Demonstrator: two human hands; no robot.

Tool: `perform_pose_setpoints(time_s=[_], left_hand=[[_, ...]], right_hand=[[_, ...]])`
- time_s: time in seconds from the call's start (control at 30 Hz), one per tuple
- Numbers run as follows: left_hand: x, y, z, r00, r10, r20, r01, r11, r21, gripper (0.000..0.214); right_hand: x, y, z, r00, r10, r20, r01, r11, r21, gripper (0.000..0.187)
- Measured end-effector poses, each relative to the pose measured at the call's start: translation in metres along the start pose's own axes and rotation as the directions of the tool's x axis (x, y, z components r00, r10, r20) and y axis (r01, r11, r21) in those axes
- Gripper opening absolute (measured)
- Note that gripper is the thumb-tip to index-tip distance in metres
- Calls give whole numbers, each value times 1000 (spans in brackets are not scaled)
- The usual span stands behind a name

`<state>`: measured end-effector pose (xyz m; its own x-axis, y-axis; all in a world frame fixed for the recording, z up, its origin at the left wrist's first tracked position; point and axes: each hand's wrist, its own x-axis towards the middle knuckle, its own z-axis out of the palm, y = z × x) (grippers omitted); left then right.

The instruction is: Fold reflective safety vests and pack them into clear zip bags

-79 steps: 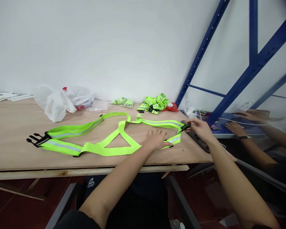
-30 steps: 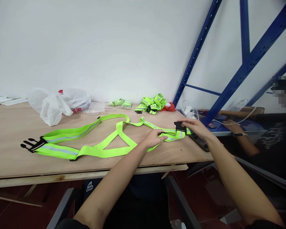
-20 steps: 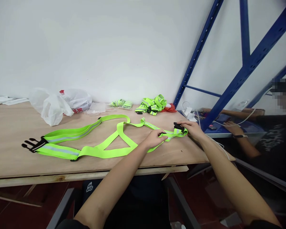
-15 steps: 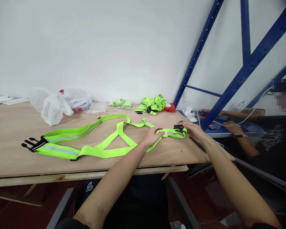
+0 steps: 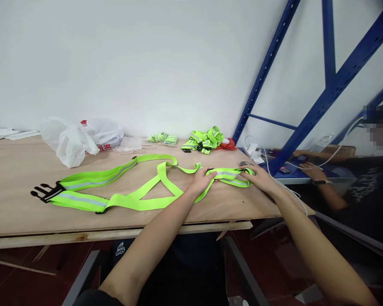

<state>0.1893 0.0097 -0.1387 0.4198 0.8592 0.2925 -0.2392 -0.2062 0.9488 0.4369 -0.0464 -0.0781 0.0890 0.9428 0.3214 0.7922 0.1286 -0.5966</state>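
A neon-yellow reflective harness with grey stripes is spread over the wooden table. Its black side-release buckle points left at the far left end. My left hand is closed on the harness strap near its right end, by a black slider. My right hand pinches the folded right end of the same strap, fingers over a dark plastic part that is mostly hidden. Between my hands the strap runs in a loose double layer, raised a little at the top.
At the back lie white plastic bags, a clear flat bag, small packed neon bundles, a heap of neon straps and a red item. Blue rack posts and a white cable stand right. A person sits beyond.
The black buckle piece seen at my right fingers has turned down out of sight. The strap between my hands has opened into a looser loop. My left hand has barely moved.
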Motion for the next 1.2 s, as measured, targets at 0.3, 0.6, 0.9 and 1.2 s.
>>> perform_pose_setpoints(time_s=[0.3, 0.6, 0.9, 1.2], left_hand=[[2, 5, -3, 987, 12, -158, 8, 992, 125, 6], [4, 2, -2, 979, -47, -201, 68, 993, 100, 7], [2, 4, -4, 983, -19, -180, 56, 978, 200, 7], [3, 1, -5, 990, -23, -138, 58, 965, 256, 15]], right_hand=[[2, -6, -3, 963, 94, 251, -221, 809, 544, 45], [10, -6, -4, 902, 101, 419, -375, 662, 648, 30], [19, -9, -5, 866, 230, 444, -480, 632, 609, 16], [14, -10, 1, 963, 167, 212, -268, 502, 822, 44]])
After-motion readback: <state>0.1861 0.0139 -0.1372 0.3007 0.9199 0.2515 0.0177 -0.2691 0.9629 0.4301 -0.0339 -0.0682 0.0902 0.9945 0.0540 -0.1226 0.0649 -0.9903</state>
